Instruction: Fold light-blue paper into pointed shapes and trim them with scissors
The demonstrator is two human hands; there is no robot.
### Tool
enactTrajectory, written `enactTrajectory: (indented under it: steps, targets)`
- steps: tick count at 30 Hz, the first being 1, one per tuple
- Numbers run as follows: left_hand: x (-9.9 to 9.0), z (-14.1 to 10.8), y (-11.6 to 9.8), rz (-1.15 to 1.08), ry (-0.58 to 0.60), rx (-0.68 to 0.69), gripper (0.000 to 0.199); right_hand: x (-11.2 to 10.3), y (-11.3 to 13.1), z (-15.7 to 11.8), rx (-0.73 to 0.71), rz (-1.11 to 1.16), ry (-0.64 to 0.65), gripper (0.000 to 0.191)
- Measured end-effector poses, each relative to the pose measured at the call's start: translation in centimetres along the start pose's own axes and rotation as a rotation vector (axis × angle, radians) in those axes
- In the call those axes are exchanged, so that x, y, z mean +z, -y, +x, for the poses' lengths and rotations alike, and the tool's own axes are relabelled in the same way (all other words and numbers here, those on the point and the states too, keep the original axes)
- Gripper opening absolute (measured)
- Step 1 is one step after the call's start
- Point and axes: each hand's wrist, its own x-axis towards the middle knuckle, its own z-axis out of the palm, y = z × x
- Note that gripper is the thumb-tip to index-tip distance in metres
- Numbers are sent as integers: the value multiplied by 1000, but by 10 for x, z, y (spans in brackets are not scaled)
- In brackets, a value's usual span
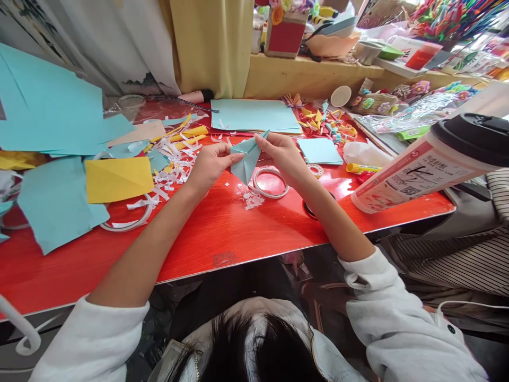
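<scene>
A small piece of light blue folded paper [246, 162] is held up between both hands, above the red table. My left hand [212, 164] pinches its left edge between thumb and fingers. At the upper right point of the paper, my right hand [282, 154] has it pinched too. Creases run across the paper, and its lower tip points down. Just below and to the right lies a roll of double-sided tape [271, 196], with crumpled clear scraps [251, 199] beside it. A stack of small blue paper squares [320, 151] sits right of my right hand.
A tall paper cup with a black lid [429, 164] leans large at the right. Yellow paper [119, 179], large blue sheets [51, 106] and white paper shreds [175, 172] cover the left. A blue paper stack [254, 115] lies at the back. Dark scissors handles [310, 210] show partly under my right forearm.
</scene>
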Motion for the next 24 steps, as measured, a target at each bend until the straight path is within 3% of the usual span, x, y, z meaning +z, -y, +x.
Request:
enactTrajectory:
  steps: [6,14,17,24]
  targets:
    - [3,-2,3,-146,32,-2,20,-1,0,0,-7,-63,-42,47]
    - [-4,2,6,121,-41,82,18,-1,6,-2,-51,-237,-36,40]
    - [-6,1,3,213,-15,102,20,-6,12,-3,-66,-390,52,34]
    - [-2,-4,-4,350,57,62,21,-16,21,-5,110,-664,325,38]
